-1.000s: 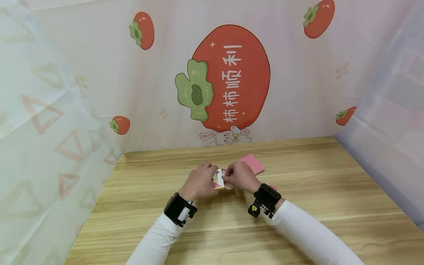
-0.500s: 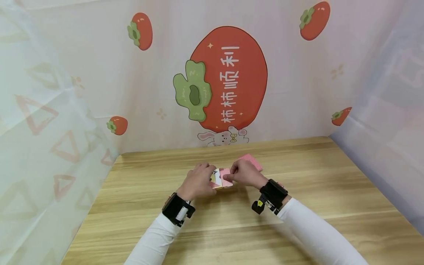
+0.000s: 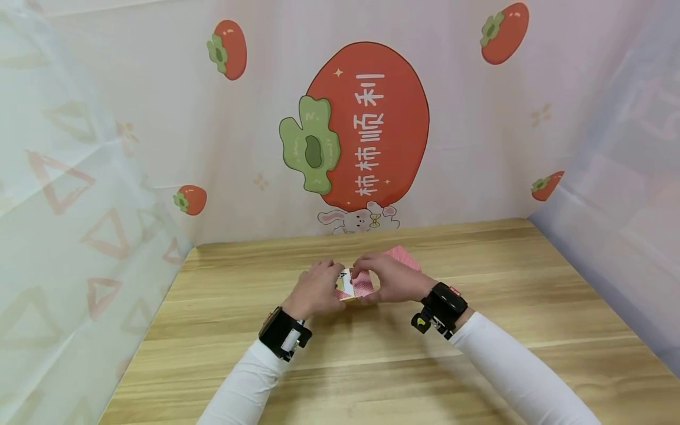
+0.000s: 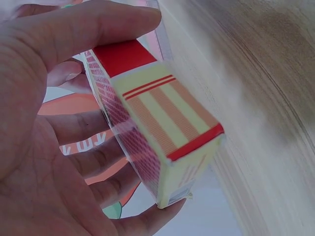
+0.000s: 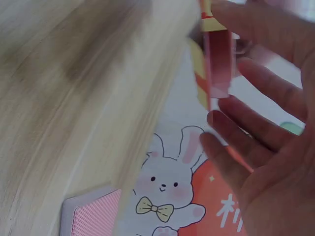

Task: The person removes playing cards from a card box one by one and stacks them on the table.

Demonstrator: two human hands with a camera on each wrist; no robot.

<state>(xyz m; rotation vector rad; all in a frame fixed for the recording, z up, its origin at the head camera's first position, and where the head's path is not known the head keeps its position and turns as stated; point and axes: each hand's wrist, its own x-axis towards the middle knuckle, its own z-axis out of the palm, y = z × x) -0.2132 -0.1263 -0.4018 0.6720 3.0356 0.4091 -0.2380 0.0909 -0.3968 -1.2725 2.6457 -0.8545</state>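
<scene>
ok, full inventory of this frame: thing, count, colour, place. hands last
card box: 1, red and cream with stripes, held above the table between both hands
card stack: 1, red patterned backs up, on the table beyond the right hand
table: 1, light wood
backdrop: 1, pale with red persimmons and a white rabbit, behind the table
side curtains: pale, sheer, either side of the table
wrist cameras: 2, black, one per wrist
sleeves: 2, white
left hand: grips the box
right hand: fingers at the box's top end
</scene>
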